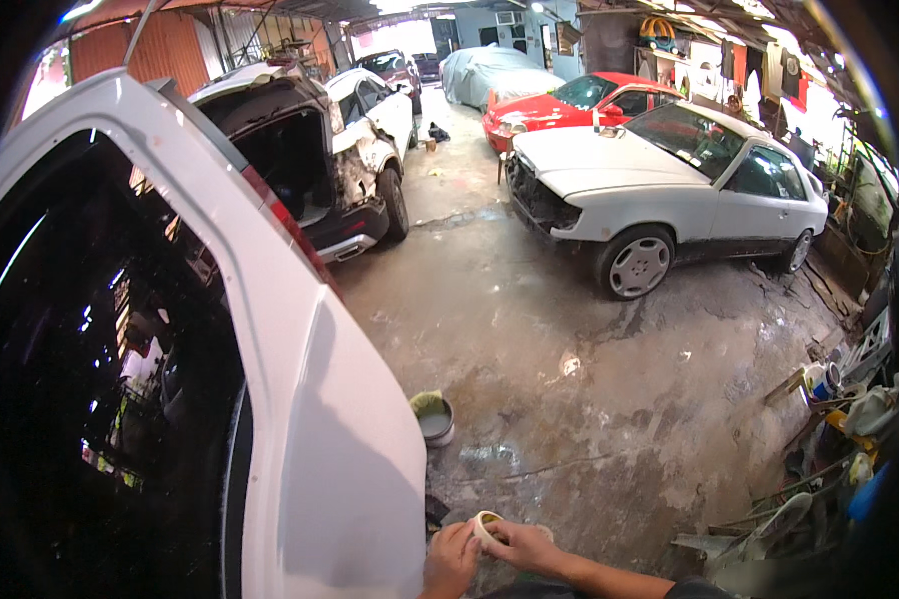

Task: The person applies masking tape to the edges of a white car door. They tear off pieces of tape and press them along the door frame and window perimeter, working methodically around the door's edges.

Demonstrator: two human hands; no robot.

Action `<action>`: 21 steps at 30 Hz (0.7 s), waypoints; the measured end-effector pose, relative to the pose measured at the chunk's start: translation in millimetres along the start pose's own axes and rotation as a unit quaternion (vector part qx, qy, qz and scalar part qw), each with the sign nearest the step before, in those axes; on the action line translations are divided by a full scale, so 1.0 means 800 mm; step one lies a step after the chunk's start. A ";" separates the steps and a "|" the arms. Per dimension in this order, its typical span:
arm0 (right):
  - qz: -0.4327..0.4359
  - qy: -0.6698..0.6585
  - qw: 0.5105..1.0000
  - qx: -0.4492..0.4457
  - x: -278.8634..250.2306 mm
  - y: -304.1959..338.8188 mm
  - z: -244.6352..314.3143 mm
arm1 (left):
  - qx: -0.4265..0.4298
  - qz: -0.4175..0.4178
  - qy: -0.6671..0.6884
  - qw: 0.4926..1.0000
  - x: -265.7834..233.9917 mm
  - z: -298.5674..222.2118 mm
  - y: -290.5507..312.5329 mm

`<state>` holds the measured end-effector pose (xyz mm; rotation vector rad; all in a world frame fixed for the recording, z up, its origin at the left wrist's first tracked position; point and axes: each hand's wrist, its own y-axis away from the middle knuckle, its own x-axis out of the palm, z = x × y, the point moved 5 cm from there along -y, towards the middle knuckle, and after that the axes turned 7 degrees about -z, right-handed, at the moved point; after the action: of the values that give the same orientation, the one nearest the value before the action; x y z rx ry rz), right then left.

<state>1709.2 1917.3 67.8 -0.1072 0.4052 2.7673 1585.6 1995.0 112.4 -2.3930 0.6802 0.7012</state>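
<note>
At the bottom of the head view my two hands meet beside the white car's rear side panel. A cream ring that looks like a roll of masking tape is gripped by my right hand, its fingers reaching into the opening. My left hand is closed against the roll's left edge, with the fingertips pressed together there. Dark glass fills much of the car's side on the left.
A bucket of greyish liquid with a greenish cloth on its rim stands by the panel. A white coupe without its front grille is parked at right, a red car behind it. Clutter lines the right edge.
</note>
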 end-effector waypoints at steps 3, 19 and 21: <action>-0.009 0.068 0.996 -0.054 -0.050 -0.024 0.015 | -0.008 -0.004 -0.021 1.000 0.029 -0.011 -0.026; -0.033 0.207 0.963 -0.167 -0.249 -0.129 0.016 | -0.068 0.013 0.071 0.995 0.180 -0.061 -0.194; -0.035 0.214 0.964 -0.155 -0.262 -0.135 0.041 | -0.108 0.031 0.125 0.986 0.186 -0.057 -0.220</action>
<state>1942.6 1957.1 96.3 -0.7869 0.0626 2.7019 1814.3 2047.7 117.9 -2.6998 0.8196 0.5252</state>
